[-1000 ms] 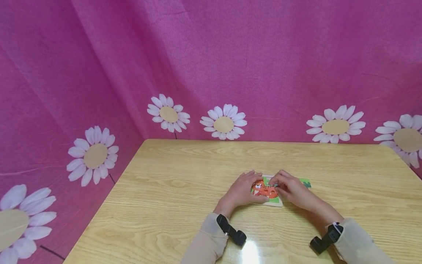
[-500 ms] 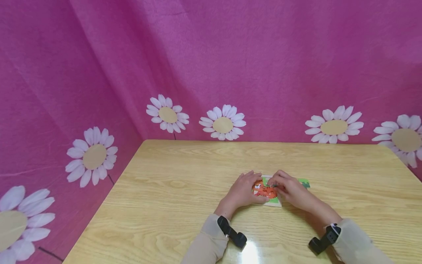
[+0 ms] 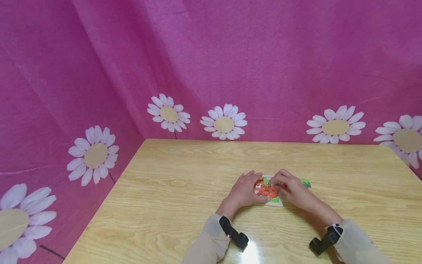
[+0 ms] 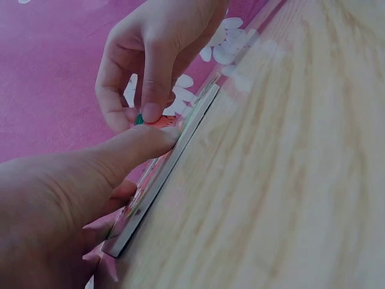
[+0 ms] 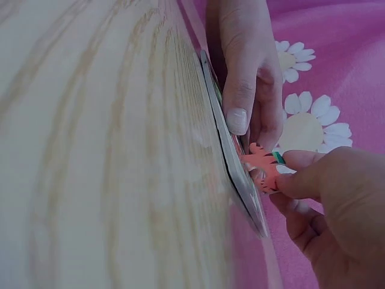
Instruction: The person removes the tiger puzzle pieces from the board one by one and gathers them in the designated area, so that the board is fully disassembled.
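From the head, the tabletop [image 3: 158,190] is viewed from above and from well back, forward and downward, with the pink flowered cloth [image 3: 263,55] taken in behind it. From the left wrist, the left grip [image 4: 72,180] is shown very near, the tabletop skimmed at a low angle and tipped to the frame's right, and the right grip [image 4: 153,48] is faced beyond. From the right wrist, a similarly low, close view is given, turned oppositely, with the tabletop at frame left. The picture board [image 5: 230,144] is shared by all three.
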`<move>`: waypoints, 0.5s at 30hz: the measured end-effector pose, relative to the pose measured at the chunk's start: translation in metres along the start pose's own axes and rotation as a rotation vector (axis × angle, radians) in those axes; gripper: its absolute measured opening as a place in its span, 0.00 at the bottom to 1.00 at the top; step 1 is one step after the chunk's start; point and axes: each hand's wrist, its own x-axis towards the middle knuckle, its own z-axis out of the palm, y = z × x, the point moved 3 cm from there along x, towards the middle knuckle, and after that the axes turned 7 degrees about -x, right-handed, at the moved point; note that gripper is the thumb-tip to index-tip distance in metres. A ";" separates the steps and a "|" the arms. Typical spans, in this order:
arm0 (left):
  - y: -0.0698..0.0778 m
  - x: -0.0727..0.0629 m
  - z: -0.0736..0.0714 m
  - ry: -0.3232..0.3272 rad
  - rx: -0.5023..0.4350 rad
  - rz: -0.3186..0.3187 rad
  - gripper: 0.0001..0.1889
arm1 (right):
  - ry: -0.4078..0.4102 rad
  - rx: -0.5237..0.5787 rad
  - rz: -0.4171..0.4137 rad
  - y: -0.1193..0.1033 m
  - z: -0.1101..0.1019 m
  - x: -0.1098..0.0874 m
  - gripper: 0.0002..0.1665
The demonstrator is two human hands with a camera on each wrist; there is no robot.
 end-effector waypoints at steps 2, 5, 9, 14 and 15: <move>0.000 0.000 0.000 -0.001 -0.003 0.001 0.40 | 0.007 0.020 0.023 0.002 0.000 -0.001 0.20; 0.000 0.000 0.000 -0.002 -0.008 0.003 0.40 | 0.002 0.051 0.061 0.005 0.000 -0.004 0.19; -0.001 0.000 0.001 -0.003 -0.013 0.006 0.40 | -0.012 0.082 0.110 0.007 0.000 -0.006 0.18; -0.002 0.000 0.001 -0.004 -0.014 0.009 0.40 | -0.014 0.082 0.136 0.010 0.000 -0.008 0.18; -0.002 0.000 0.002 -0.004 -0.011 0.011 0.40 | -0.015 0.082 0.141 0.011 0.000 -0.008 0.17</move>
